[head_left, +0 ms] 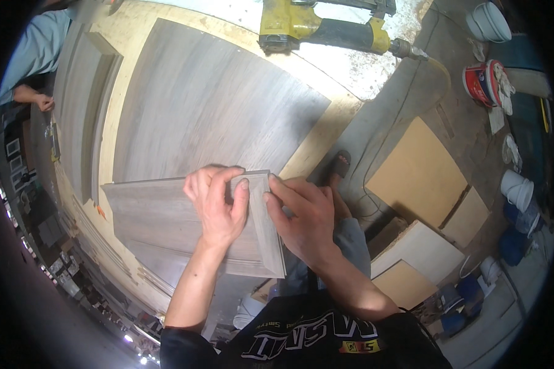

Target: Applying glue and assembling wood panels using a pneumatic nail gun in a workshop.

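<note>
A grey wood-grain framed panel (154, 212) lies in front of me, its mitred end strip (266, 234) toward my right. My left hand (218, 203) curls over the far corner of this panel, with index finger and thumb at the top edge. From the right, my right hand (305, 215) pinches the same corner, fingertips against the outer edge of the end strip. Both hands are close together, a narrow piece of the frame between them. Beyond them a flat grey wood-grain board (209, 98) rests on the pale workbench (326, 138).
A yellow and black nail gun (326, 31) with a hose lies at the far side. Another framed panel (83, 117) stands left, near another person's hand (42, 101). Tan boards (418, 172), a red bucket (481, 83) and white buckets (489, 23) occupy the floor at right.
</note>
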Demonstrator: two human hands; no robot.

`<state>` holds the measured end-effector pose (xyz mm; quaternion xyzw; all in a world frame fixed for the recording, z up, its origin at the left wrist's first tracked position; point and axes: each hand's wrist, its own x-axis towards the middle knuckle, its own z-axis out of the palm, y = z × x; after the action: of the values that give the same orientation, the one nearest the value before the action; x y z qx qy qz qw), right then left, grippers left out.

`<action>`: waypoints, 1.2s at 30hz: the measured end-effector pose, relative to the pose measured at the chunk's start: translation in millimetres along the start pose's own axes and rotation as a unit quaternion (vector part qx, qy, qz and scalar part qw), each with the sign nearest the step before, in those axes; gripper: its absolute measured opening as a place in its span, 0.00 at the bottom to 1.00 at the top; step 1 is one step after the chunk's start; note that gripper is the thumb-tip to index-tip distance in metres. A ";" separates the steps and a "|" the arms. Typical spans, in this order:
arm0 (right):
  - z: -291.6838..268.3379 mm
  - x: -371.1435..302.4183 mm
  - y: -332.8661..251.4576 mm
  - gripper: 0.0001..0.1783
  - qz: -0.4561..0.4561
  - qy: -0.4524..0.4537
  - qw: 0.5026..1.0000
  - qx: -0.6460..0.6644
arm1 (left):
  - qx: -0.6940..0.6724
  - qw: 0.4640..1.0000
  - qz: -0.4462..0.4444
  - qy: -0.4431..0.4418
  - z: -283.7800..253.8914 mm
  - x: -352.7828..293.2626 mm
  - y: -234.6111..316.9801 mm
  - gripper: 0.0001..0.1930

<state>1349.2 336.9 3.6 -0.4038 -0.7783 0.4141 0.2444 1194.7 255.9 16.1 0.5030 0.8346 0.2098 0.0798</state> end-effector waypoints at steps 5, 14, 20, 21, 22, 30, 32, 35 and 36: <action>-0.4 0.1 0.3 0.16 0.013 -0.003 1.000 -0.009 | 0.000 1.000 0.008 0.012 5.6 0.3 0.7 0.10; -54.5 91.7 13.7 0.18 0.027 0.053 0.994 0.095 | 0.022 0.995 -0.090 -0.042 -2.4 -18.9 25.9 0.24; -63.8 233.9 41.8 0.29 -0.264 0.071 0.951 -0.144 | 0.064 0.994 -0.089 -0.014 23.7 -19.4 46.1 0.36; -56.2 240.3 38.6 0.32 -0.233 -0.002 0.963 -0.138 | 0.067 0.994 -0.089 -0.018 24.1 -20.4 45.0 0.36; -53.9 245.2 38.8 0.36 -0.201 -0.073 0.968 -0.131 | 0.065 0.994 -0.087 -0.013 24.4 -19.9 44.8 0.35; -89.7 231.7 45.1 0.42 -0.175 -0.147 0.971 -0.070 | 0.057 0.995 -0.087 -0.010 26.3 -14.3 49.9 0.32; -119.3 198.1 36.4 0.46 -0.178 -0.118 0.977 0.027 | 0.059 0.994 -0.094 -0.017 23.6 -16.3 47.2 0.32; -166.1 126.2 25.0 0.52 0.040 -0.136 0.924 0.356 | 0.063 0.993 -0.101 -0.001 23.4 -22.9 44.2 0.31; -175.7 104.7 29.9 0.53 0.088 -0.126 0.900 0.408 | 0.064 0.992 -0.105 0.001 24.9 -21.7 43.0 0.31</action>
<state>1429.5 512.3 77.7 -0.2802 -0.5271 0.7625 0.2497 1248.3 261.1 10.5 0.4160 0.8948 0.1469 0.0684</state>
